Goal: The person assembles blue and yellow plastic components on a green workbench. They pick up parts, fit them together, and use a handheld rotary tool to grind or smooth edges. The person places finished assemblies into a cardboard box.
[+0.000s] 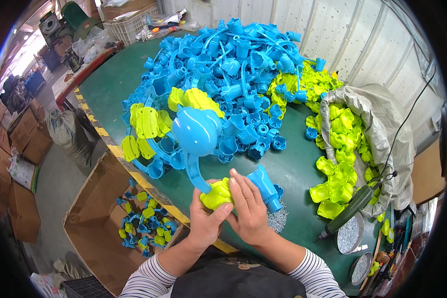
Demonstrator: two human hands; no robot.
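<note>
My left hand grips a glossy blue plastic part by the end of its curved arm, where a lime-green plastic piece sits. My right hand presses its fingers against the right side of that green piece. The blue part's rounded body rises above my hands, over the heap behind. Beside my right fingers lies a blue plastic tube with a ridged collar. A small pile of metal screws rests on the green tabletop next to my right wrist.
Blue plastic parts are heaped at the back. Lime-green shells spill from a grey sack at right. An electric screwdriver hangs above a bowl of screws. Below the striped table edge stands a cardboard box holding blue-and-green pieces.
</note>
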